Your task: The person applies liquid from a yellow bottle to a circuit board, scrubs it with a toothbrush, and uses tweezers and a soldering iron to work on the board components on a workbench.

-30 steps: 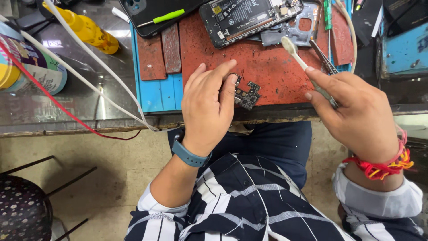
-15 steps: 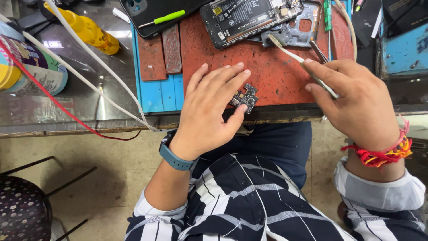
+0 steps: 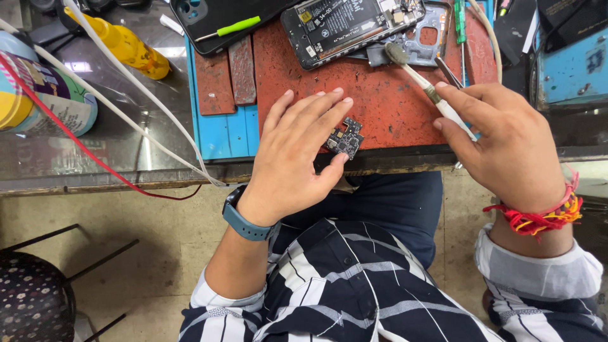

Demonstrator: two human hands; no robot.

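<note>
My left hand (image 3: 294, 152) pinches a small dark circuit board (image 3: 346, 137) between thumb and fingers, at the near edge of the worn red mat (image 3: 380, 95). In my right hand (image 3: 506, 142) I grip a white-handled brush (image 3: 425, 85); its bristle tip rests near the opened phone (image 3: 348, 28) that lies back-off at the top of the mat. A grey phone frame (image 3: 430, 31) lies just right of that phone.
A black phone with a green tool (image 3: 221, 22) lies at the top. A yellow bottle (image 3: 126, 44) and a printed can (image 3: 44, 101) stand left, with white and red cables (image 3: 126, 101) across the glass. A blue box (image 3: 573, 66) is on the right. A stool (image 3: 31, 304) stands lower left.
My left hand lifted off the small board and now pinches it with thumb and fingers. My right hand swung the brush tip up from the mat toward the opened phone.
</note>
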